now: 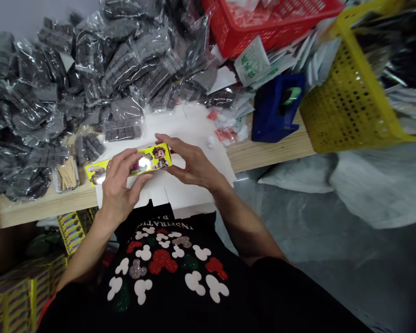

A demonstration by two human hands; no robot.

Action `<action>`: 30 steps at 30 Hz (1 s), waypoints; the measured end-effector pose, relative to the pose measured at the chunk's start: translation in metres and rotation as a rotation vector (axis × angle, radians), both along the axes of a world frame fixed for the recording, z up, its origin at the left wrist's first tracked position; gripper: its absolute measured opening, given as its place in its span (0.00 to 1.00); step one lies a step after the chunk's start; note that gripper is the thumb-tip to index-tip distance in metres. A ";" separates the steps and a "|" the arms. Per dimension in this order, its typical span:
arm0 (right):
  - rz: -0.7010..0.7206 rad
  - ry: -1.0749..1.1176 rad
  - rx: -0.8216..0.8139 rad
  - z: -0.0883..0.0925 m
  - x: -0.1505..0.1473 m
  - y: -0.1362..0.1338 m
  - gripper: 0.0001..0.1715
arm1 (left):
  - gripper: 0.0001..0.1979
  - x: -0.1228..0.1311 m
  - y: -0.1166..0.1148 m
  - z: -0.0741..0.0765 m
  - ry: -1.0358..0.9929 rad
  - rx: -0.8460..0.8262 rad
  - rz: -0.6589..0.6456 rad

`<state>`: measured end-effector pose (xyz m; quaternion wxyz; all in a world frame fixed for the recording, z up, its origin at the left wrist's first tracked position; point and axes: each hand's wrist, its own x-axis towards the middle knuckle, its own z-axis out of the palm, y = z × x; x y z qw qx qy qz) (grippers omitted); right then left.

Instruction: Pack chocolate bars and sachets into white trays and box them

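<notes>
The left hand (119, 187) and right hand (194, 164) grip a yellow printed box (130, 164) between them, over a white card sheet (197, 125), near the wooden bench's front edge (270, 155).

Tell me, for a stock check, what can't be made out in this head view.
Head view:
Yellow printed box: left hand and right hand cover its ends; glare hides some print.
Red plastic basket: contents cut off by the top edge.
Yellow plastic basket: blurred, cut off by the right edge.
Dark bagged bars: glossy plastic hides detail.
Stacked boxes: cut off by the bottom edge.
</notes>
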<state>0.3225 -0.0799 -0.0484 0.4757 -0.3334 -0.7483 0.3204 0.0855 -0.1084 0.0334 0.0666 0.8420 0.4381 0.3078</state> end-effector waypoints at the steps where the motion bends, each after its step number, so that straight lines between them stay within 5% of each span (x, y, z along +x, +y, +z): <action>1: 0.000 0.005 0.006 0.000 0.000 0.000 0.44 | 0.14 0.000 0.001 0.004 -0.012 -0.024 0.002; 7: -0.004 0.008 0.026 -0.002 -0.001 0.002 0.44 | 0.05 0.005 0.010 0.011 -0.003 -0.010 -0.005; 19: 0.006 -0.016 0.035 0.000 0.000 0.000 0.43 | 0.09 0.014 0.013 0.007 0.397 0.052 0.018; 30: -0.022 -0.013 0.027 -0.001 -0.002 0.007 0.43 | 0.02 -0.006 0.020 0.021 0.063 -0.005 -0.156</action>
